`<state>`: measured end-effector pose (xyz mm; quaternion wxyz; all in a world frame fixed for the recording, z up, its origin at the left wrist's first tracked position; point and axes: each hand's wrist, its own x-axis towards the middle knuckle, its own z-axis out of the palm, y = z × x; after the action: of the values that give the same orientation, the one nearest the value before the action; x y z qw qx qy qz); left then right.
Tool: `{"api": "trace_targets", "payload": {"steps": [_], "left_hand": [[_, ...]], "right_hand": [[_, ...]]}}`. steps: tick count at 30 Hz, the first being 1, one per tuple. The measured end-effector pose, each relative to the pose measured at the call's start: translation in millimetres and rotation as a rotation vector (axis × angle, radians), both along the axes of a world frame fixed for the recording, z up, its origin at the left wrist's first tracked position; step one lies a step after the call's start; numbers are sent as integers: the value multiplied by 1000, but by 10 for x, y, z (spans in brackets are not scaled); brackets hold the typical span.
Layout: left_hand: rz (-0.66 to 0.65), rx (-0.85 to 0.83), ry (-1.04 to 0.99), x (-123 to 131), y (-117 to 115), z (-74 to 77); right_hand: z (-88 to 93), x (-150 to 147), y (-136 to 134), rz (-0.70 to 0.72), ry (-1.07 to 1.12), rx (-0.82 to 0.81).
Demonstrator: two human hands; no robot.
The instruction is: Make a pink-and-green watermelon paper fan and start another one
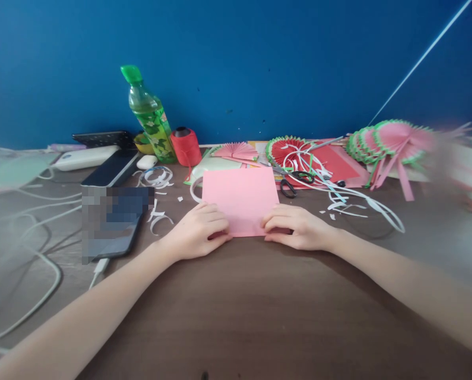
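A pink sheet of paper (241,198) lies in front of me, its far edge resting close to the clutter at the back. My left hand (202,228) grips its near left corner, thumb below and curled fingers on top. At the near right corner my right hand (293,227) pinches the sheet in the same way. Just beyond the paper are black-handled scissors (289,186), partly under white cables. A pink folded paper fan (236,151) sits behind the sheet.
A green-capped bottle (151,119) and a red thread spool (186,146) stand at the back left. A phone (119,221) with a charging cable lies left. White cables (374,208) and paper scraps spread at right, near pleated pink-green paper pieces (394,145). A blue wall (236,63) rises behind.
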<state>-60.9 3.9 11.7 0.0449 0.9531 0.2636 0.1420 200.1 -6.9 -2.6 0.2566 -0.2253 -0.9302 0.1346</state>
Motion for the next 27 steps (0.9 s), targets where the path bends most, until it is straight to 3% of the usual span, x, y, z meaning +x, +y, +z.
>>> {"api": "trace_targets", "payload": {"steps": [5, 9, 19, 27], "left_hand": [[-40, 222, 76, -24, 14, -32], [-41, 263, 100, -28, 11, -38], [212, -228, -48, 55, 18, -20], [251, -382, -81, 61, 39, -3]], "right_hand": [[7, -16, -13, -17, 2, 2], [-9, -32, -16, -40, 15, 13], [39, -73, -6, -222, -35, -190], [20, -87, 20, -273, -51, -258]]}}
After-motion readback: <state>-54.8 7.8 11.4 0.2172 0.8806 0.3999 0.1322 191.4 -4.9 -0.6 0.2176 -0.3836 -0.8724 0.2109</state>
